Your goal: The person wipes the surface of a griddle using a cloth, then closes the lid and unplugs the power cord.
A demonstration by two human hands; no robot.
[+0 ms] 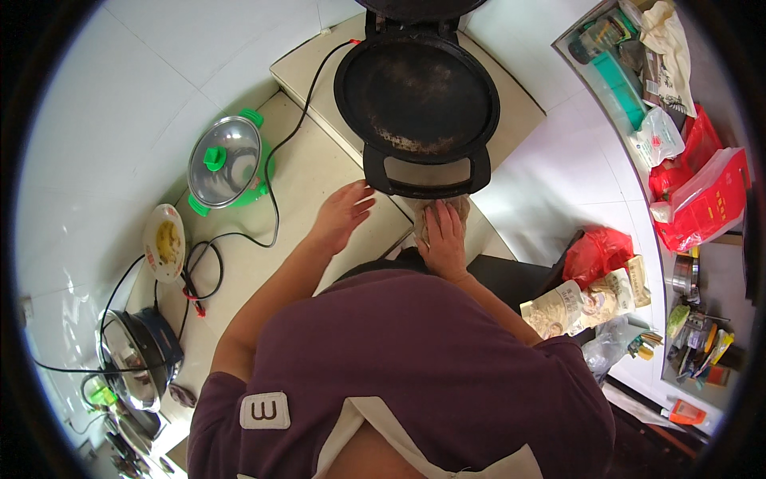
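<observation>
A round black electric griddle (pixel 419 96) stands raised before me, its lid (pixel 422 7) tipped up at the back. Its wide loop handle (pixel 428 190) faces me. At the handle's left corner is my left hand (pixel 344 217), fingers slightly apart and holding nothing; whether a fingertip touches the handle is unclear. Just below the handle, my right hand (pixel 444 236) lies over a crumpled brown cloth (pixel 459 209) and presses on it. The cloth's far end is partly hidden under the handle.
On the left of the counter (pixel 299 209) stand a green pot with glass lid (pixel 224 161), a plate with yellow food remains (pixel 169 242) and a lidded steel cooker (pixel 128 353). A black cord (pixel 272 209) winds between them. Food bags (pixel 553 308) and a red bag (pixel 598 254) sit right.
</observation>
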